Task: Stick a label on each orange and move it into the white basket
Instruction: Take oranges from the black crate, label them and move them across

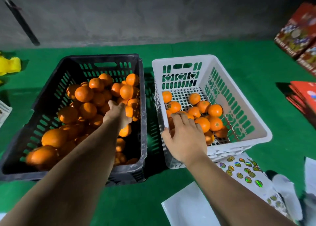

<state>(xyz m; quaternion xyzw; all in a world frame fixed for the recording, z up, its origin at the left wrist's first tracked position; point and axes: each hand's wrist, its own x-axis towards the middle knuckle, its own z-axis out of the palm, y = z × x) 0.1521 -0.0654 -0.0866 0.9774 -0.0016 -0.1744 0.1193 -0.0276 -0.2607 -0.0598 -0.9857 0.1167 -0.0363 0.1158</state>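
Note:
A black crate (102, 57) on the left holds several unlabelled oranges (83, 94). My left hand (118, 114) reaches into its right side, fingers curled down round an orange (131, 112). The white basket (264, 131) stands to the right, with several oranges (215, 110) on its floor; one orange (173, 106) shows a sticker. My right hand (185, 137) is inside the basket's near left part. Its fingers are spread loosely over the oranges and its thumb is by the left wall. A label sheet (239, 172) with shiny stickers lies just in front of the basket.
Green cloth (256, 68) covers the table. Red printed boxes (297, 34) and a stack of red flat cartons (306, 96) sit at the right. A yellow item (9, 67) lies at the far left, white sheets (188, 207) at the near right, and a dark pole (20, 19) leans at the back left.

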